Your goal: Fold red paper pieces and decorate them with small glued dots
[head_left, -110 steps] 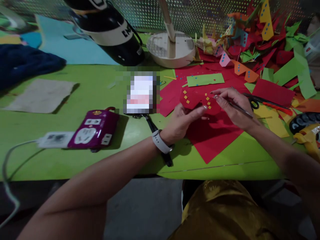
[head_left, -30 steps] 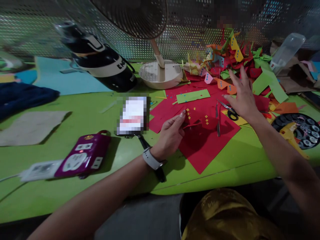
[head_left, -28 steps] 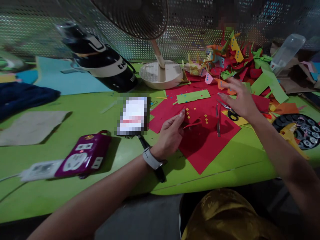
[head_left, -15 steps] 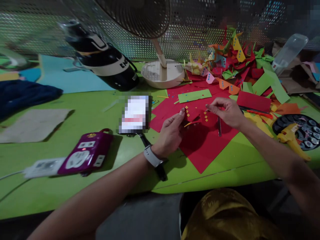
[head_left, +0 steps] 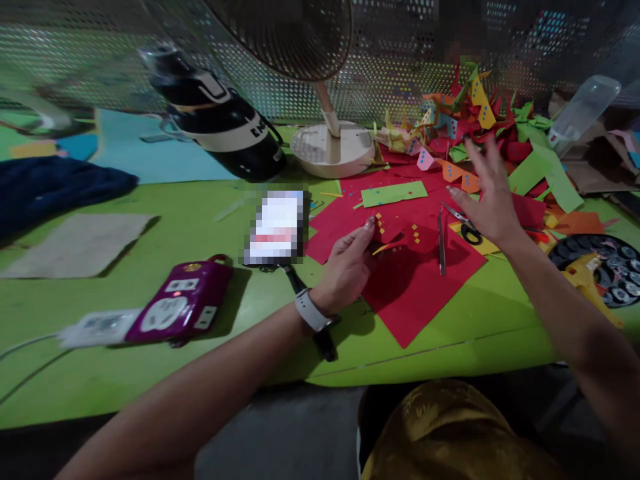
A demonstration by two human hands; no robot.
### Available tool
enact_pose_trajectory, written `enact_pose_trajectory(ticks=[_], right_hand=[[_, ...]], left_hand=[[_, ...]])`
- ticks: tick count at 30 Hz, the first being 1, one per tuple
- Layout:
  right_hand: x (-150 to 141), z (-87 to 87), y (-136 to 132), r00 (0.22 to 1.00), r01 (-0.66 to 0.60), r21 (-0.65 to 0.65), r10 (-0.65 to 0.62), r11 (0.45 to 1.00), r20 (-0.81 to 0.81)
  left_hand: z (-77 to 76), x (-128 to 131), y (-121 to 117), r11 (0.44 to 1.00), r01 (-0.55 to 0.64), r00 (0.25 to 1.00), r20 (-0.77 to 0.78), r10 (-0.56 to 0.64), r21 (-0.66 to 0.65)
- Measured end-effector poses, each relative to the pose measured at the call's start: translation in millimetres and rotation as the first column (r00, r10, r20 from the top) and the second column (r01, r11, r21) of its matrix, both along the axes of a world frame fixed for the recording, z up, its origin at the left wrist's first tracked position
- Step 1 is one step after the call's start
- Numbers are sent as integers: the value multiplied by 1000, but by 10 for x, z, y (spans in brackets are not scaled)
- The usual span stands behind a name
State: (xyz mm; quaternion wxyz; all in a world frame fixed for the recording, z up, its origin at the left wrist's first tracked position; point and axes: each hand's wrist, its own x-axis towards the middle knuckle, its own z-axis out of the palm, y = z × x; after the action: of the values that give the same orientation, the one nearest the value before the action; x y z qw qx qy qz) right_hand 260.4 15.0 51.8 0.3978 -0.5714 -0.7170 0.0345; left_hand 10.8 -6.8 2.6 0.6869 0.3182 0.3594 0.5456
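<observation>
a red paper piece point(head_left: 391, 233) is pinched at its near-left edge under the thumb of the left hand point(head_left: 347, 263), raised over a larger red sheet. small yellow diamonds stand on it in two short rows, one just beside the left thumb, the other further toward the right hand point(head_left: 486, 193); a thin yellow-orange edge shows just beside the left fingers. its outline partly blends into the red sheet point(head_left: 413, 303) below, which has one corner pointing toward the person. slim metal tweezers point(head_left: 442, 247) lie between the hands, narrow end away from the person. below the right palm rest black-handled scissors point(head_left: 461, 219), blades angled leftward and away.
</observation>
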Motion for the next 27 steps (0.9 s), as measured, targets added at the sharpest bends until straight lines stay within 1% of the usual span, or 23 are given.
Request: enact_pose_trajectory(ticks=[1,3,6,8,10,12,14,16,17,19,21,24,27], right_hand=[[-60,39,-47,997,-75,-65,74,995,-17],[-171,105,-134,979,-202,-206,197,957,-47],[-264,140,-210,950,-306,-364,309,880,-51],[-270,145,-212,939,-341,-416,325,843,-110],[-233,172,-178,936,-347,-424,280,837,-215],[-148,231,-116,936,-296,-389,184,872,-301],[-23,303,-39,940,-188,-328,72,926,-335],[125,357,37,955,-43,-255,-36,966,-295],[200,371,72,966,18,-225,-74,974,-246],[348,376,138,987,88,-191,-112,978,-117],[496,372,206,992,122,-174,-125,977,-6],[728,386,314,984,170,-145,-160,975,81],[935,416,399,976,200,-179,-179,963,127]], left_hand=[[-3,1,-3,1000,6,1000,1,-6,0],[-12,3,-8,1000,19,1000,-5,-19,-1],[-27,2,-16,999,35,999,-31,-36,-10],[-31,0,-24,998,55,998,-41,-56,-7],[-26,-2,-34,997,79,995,-53,-79,9],[-15,-7,-43,994,106,992,-75,-103,39],[-6,-15,-48,994,103,989,-107,-98,41],[-3,-23,-50,996,83,987,-142,-78,25],[-1,-26,-52,997,81,985,-152,-79,13],[8,-31,-58,997,82,982,-173,-82,-6],[27,-36,-70,996,88,978,-188,-90,-21],[67,-50,-92,993,111,980,-164,-116,-35],[90,-68,-104,991,126,976,-172,-130,-35]])
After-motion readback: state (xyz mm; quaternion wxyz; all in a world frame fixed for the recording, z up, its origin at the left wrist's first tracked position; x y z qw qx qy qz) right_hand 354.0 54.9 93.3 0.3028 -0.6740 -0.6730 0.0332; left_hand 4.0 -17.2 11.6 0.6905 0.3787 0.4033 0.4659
